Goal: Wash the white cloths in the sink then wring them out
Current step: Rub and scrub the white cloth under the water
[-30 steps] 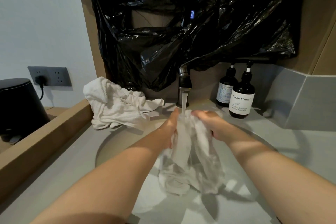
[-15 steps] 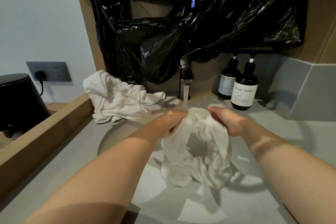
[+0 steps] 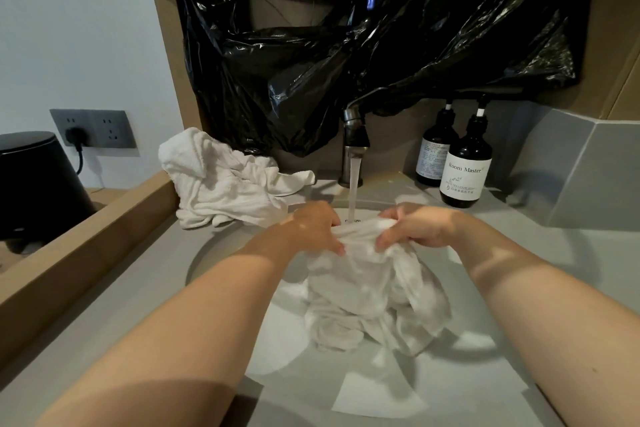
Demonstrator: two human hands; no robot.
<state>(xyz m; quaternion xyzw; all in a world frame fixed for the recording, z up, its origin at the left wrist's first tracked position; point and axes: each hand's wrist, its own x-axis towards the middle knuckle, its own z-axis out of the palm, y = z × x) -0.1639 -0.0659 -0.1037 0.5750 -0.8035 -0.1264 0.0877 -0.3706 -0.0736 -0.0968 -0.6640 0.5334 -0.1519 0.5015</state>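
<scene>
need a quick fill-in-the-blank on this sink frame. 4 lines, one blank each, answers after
1. The left hand and right hand both grip the wet white cloth over the ____.
2. Water is ____ from the faucet.
3. The pile of white cloths lies to the ____ of the faucet.
4. ____ dark pump bottles stand to the right of the faucet.

Missing words: sink; running; left; two.
</scene>
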